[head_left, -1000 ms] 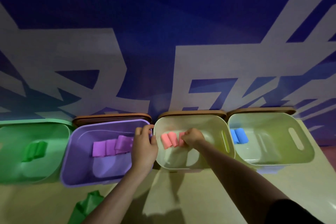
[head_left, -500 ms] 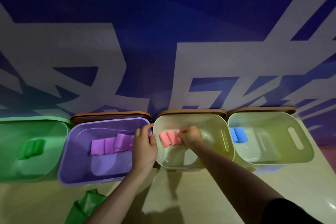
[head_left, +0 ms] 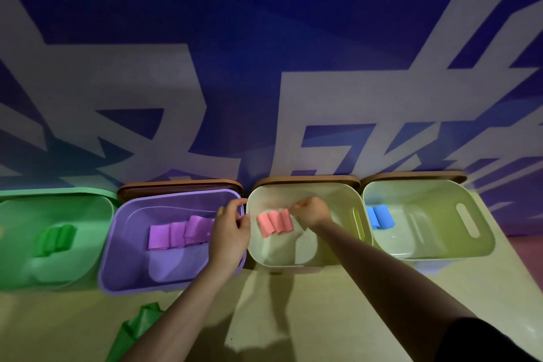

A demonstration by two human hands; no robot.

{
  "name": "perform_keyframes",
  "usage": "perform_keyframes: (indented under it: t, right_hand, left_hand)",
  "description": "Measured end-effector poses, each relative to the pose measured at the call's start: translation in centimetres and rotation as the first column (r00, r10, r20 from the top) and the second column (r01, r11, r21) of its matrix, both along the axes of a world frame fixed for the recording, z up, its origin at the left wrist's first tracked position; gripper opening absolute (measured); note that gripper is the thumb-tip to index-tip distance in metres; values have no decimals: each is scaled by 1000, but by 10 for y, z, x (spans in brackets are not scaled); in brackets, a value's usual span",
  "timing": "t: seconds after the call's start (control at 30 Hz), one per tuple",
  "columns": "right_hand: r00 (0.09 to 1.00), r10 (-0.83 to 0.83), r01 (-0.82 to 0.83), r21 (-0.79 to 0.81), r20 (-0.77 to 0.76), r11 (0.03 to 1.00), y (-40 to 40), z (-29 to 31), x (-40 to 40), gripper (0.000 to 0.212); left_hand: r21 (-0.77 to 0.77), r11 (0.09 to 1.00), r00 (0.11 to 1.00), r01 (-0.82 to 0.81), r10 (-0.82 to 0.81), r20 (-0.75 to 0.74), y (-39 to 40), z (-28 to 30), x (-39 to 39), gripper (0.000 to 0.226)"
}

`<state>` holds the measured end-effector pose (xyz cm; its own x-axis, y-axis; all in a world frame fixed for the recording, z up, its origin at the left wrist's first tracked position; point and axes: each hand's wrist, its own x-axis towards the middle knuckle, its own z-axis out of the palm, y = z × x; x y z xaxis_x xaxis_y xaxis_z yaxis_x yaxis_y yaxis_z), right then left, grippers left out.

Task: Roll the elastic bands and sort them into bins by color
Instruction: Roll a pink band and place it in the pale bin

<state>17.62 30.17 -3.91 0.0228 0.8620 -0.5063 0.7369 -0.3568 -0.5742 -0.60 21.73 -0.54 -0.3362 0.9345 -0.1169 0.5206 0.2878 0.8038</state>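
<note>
Four bins in a row across the lower middle of the frame, against a blue wall with big pale lettering.

Green bin far left holds green rolls, long axes running roughly up-down in the frame, tilted slightly right. Purple bin next, with purple rolls side by side, axes also near vertical in frame; the rightmost one sits higher and skewed. Cream bin at center holds three pink rolls packed touching each other, long axes pointing away toward the wall, leaning a bit left at the top. Pale green bin on the right has blue rolls at its left wall, axes near vertical.

Left hand grips the rim where the purple and cream bins meet, fingers curled over the edge. Right hand is inside the cream bin just right of the pink rolls, fingers bent; cannot tell if the fingertips pinch the nearest roll or only touch it.

Loose green band lies unrolled on the table, lower left, stretching toward the bottom edge.
</note>
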Motion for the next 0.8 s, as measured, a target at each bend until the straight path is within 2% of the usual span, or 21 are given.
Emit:
perform_keyframes:
  t: [0.07,0.27,0.4,0.5,0.63,0.8]
  right_hand:
    - [998,-31,32,15,-48,999,-5,9,2,40]
    - [924,-158,222,154,-350,963,-50,57,-3,27]
    - [821,-146,270,150,-553,951,-91,110,-22,21]
    - [764,-65,218,163,-642,962,-127,140,-35,20]
    - [753,98,84,242,-651,967,-171,158,-62,20]
    - [731,247,-73,287,-636,955,-216,158,-104,20]
  left_hand:
    - [-45,998,999,32,-33,-15,1,4,-5,30]
    - [-144,980,991,135,-133,23,-12,28,-28,19]
    - [-86,987,967,135,-112,230,-43,66,-42,12]
    - [-30,996,948,89,-75,309,-78,91,-56,14]
    - [-22,1000,931,-3,10,366,-143,112,-91,19]
    - [-139,989,934,-53,98,343,-211,104,-134,19]
